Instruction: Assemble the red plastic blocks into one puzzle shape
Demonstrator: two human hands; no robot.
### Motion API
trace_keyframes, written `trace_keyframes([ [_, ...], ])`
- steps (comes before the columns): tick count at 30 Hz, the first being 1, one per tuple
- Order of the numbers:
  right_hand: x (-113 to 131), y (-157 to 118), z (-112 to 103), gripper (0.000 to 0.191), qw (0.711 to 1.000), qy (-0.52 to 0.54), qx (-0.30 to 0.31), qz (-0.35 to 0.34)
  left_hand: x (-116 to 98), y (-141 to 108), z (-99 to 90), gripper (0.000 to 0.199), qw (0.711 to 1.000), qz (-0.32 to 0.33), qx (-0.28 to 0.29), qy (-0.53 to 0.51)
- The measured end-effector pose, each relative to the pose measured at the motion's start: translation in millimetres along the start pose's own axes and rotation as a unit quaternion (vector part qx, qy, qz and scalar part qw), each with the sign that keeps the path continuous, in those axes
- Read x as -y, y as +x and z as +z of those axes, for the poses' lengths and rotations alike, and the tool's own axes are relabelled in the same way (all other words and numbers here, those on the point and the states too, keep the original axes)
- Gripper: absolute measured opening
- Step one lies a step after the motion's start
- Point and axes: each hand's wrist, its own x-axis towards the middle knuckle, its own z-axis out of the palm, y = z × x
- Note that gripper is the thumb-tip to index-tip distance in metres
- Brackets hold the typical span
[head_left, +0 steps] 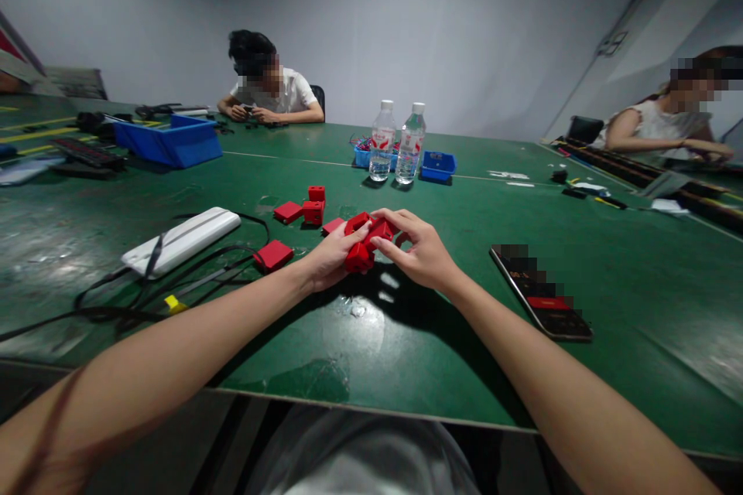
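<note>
Red blocks, partly hidden by their holder, are clasped in both left grip and right grip above the near centre of a green worktop, while far off, before a grey wall, two water bottles partly screen a blue bin of tangled wires and the frame crops a co-worker at right

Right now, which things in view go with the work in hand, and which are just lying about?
In the work:
- red parts, between left hand and right hand
- loose red blocks just beyond, probably: same colour

Lying about, it seems:
- phone
- two water bottles
- long white box
- black cables
- large blue bin
</note>
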Motion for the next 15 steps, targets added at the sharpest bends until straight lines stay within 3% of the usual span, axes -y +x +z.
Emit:
trace_keyframes([
  [15,6.5,-2.1,3.0,0.054,1.0,0.009,0.02,-0.014,5.2,-0.2,-1.9,0.025,0.999,0.005,0.032,0.007],
])
